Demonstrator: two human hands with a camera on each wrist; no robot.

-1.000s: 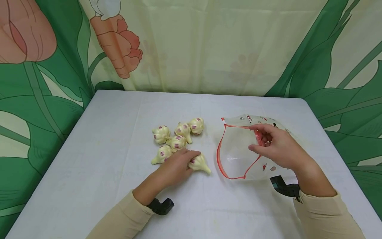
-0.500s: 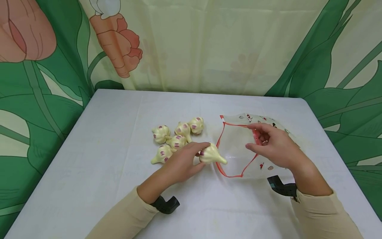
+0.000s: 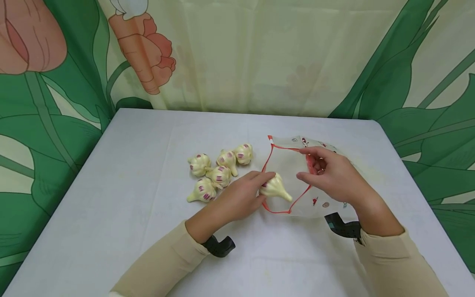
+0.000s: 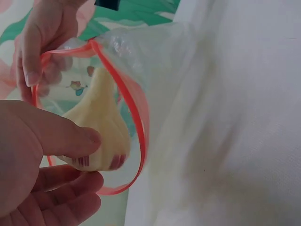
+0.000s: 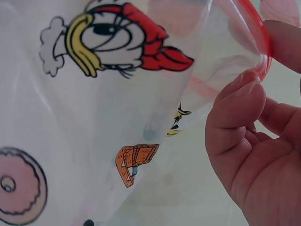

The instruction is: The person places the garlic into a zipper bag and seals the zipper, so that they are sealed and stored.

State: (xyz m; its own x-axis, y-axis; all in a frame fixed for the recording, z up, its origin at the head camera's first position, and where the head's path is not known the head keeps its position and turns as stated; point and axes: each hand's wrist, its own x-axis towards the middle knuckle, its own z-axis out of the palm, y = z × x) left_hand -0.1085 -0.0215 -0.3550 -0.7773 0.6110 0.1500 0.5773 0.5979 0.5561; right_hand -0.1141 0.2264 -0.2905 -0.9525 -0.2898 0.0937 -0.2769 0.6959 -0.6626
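My left hand (image 3: 243,196) pinches a garlic bulb (image 3: 274,187) between thumb and fingers at its round, purple-marked base. The bulb's stem points into the mouth of a clear zip bag (image 3: 297,163) with a red rim. In the left wrist view the garlic (image 4: 101,125) is framed by the red rim (image 4: 134,106). My right hand (image 3: 332,175) grips the bag's red edge on the right side and holds the mouth apart. In the right wrist view its fingers (image 5: 240,106) curl at that red edge, beside the bag's printed cartoon duck (image 5: 117,37).
Several more garlic bulbs (image 3: 219,176) lie in a loose cluster left of the bag. They rest on a white-covered table (image 3: 111,198). Behind the table hangs a curtain (image 3: 252,53) printed with flowers and leaves. Each wrist wears a black camera mount (image 3: 220,246).
My left hand has lifted the garlic bulb off the table beside the cluster and carried it right to the bag's mouth. My right hand and the bag have shifted slightly left.
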